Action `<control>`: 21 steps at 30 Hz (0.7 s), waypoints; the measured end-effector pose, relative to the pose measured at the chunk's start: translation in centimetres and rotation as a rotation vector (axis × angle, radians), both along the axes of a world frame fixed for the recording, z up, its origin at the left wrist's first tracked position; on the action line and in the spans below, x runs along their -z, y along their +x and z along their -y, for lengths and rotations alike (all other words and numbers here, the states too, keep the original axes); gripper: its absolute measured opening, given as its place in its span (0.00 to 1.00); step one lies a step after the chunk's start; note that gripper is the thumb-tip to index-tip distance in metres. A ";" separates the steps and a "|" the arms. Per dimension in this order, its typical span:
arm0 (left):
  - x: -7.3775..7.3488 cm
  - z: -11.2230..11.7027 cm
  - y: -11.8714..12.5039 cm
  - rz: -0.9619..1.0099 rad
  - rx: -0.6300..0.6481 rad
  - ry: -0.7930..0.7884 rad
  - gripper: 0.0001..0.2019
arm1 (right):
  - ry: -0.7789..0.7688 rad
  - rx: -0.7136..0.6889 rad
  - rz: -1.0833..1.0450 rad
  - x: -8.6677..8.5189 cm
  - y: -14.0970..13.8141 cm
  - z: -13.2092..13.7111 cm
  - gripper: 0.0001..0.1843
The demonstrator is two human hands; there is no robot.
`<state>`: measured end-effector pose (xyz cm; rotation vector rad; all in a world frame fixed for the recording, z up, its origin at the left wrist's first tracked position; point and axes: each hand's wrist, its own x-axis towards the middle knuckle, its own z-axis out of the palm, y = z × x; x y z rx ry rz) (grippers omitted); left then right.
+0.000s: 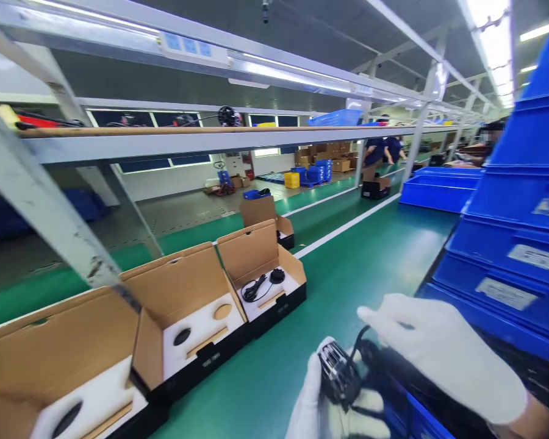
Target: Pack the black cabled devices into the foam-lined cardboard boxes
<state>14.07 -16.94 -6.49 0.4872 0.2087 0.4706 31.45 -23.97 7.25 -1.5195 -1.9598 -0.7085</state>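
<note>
Gloved fingers (pixel 313 379) of the left hand (pixel 305 407) curl around a finned black device (pixel 338 371), held low before the wearer. White-gloved too, the right hand (pixel 432 341) is bunched just beside it, over a black cable (pixel 360 335); blur hides whether its fingertips pinch the cable. If the left grip loosens, the device could slip from the cloth glove and drop onto the bench or the blue crate (pixel 423 417) below. A sideways pull might snag the cable on that crate's rim. Too wide a swing of the right arm could jolt the tall stack of blue bins (pixel 498 244) along the right.

Beneath everything runs a long green bench (pixel 348 268), glossy, with a white stripe (pixel 343 227) down its length. On its left, three open cartons (pixel 174 277) stand in a row, lids raised, lined with white foam; the farthest of the three holds a coiled lead (pixel 254 289) and a round black part (pixel 277 276).

Beyond, a metal shelf (pixel 238 143) spans overhead under strip lights. Farther off, people in dark tops (pixel 375 151) stand by the bench, and yellow crates (pixel 291 180) and brown boxes (pixel 332 151) sit across the factory floor.
</note>
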 end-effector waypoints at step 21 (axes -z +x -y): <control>1.6 -0.1 -10.9 -0.463 -0.410 0.354 0.23 | 0.006 -0.523 0.135 1.8 -11.0 -6.3 0.14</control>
